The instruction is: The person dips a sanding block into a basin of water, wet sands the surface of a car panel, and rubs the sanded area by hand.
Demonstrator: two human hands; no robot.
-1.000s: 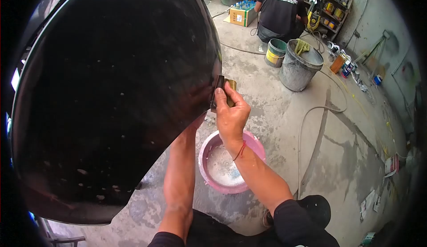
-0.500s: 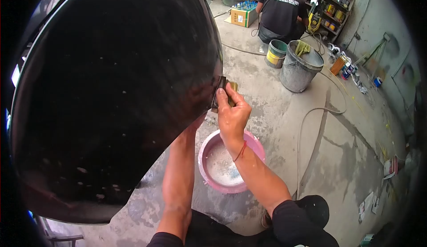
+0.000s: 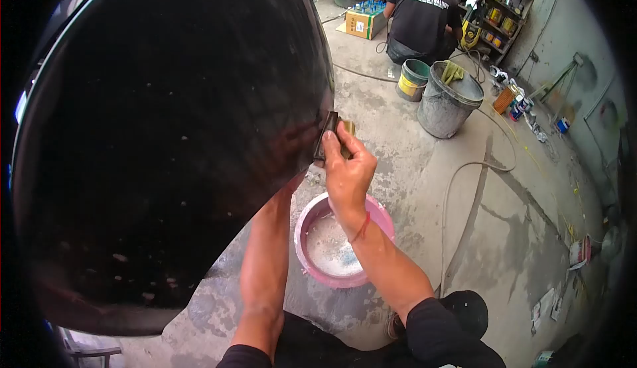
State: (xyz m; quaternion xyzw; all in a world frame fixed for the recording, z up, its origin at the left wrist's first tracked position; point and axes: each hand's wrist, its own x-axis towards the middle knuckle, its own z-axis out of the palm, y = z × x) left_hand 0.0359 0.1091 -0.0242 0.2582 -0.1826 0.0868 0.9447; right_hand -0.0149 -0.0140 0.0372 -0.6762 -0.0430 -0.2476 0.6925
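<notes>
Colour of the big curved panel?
The panel is black with scattered pale specks; best seen in the head view.

Watching remotely, I log soft, diffuse light; source direction unclear. Concrete floor (image 3: pixel 415 176) brightest, evenly exposed. Black panel (image 3: pixel 133 136) underexposed, detail mostly lost, dim reflections toward its right edge; bright glare at far left. Wide-angle distortion bows the right-hand wall (image 3: pixel 563 40); corners vignette to black. Centre reasonably sharp, periphery softer.
</notes>
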